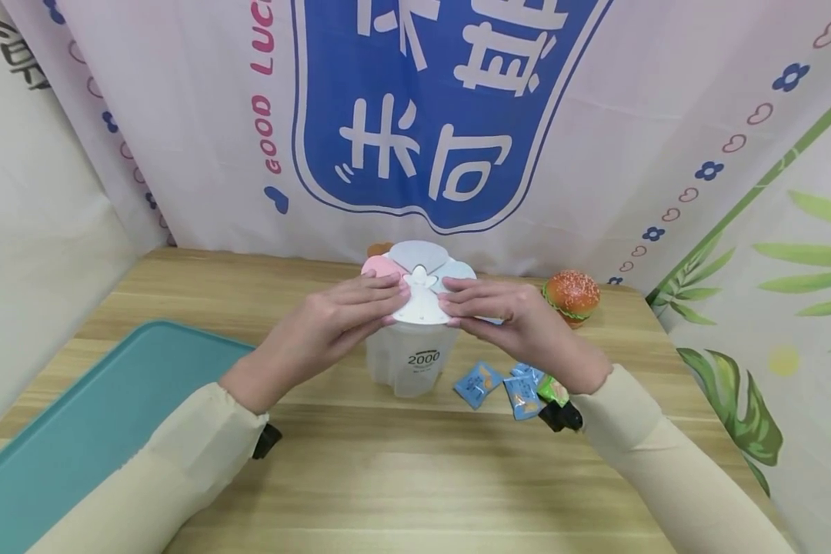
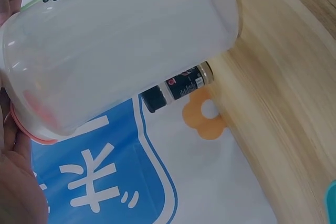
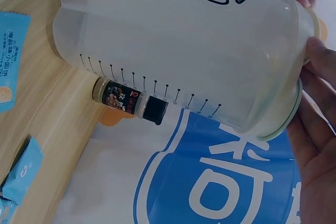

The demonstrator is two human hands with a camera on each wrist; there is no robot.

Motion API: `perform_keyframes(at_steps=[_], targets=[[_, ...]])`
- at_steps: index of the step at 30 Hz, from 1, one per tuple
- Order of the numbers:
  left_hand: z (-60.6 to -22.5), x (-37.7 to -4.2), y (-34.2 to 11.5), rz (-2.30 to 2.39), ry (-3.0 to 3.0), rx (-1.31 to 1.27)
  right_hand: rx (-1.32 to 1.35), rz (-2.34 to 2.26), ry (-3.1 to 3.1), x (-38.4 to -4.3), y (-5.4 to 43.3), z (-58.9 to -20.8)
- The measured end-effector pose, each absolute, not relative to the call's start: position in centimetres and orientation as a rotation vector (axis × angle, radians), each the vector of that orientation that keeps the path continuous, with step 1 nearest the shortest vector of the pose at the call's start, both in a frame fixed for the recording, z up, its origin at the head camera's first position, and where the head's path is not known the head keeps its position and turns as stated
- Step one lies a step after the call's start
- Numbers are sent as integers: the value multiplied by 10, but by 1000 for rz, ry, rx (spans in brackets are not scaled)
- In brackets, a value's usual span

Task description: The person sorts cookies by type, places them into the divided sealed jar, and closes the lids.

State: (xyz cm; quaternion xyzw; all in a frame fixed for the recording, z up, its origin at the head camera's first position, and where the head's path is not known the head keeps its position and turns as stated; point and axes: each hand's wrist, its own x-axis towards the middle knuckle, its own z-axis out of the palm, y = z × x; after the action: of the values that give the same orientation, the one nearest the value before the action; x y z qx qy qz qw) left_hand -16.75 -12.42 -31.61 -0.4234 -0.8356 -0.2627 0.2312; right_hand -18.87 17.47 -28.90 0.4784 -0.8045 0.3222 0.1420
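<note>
A wooden table (image 1: 415, 477) carries a teal tray (image 1: 131, 400), lidded container (image 1: 405, 369), burger (image 1: 572, 294), packets (image 1: 478, 383) and bottle (image 2: 181, 85).

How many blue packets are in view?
3 visible: left blue packet, nearest the jar; front blue packet, left of the green packet; rear blue packet, just behind the front one. Others may be hidden.

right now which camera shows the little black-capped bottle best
The right wrist view: the black-capped bottle shows its cap and most of its label. In the left wrist view, the container covers part; the head view doesn't show it.
</note>
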Motion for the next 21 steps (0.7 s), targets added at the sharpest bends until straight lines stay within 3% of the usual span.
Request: perform_keyframes(at_steps=[21], targets=[[-315, -166, -116, -813, -2357, -1059, 1223, 1087, -2357, -188, 170, -285]])
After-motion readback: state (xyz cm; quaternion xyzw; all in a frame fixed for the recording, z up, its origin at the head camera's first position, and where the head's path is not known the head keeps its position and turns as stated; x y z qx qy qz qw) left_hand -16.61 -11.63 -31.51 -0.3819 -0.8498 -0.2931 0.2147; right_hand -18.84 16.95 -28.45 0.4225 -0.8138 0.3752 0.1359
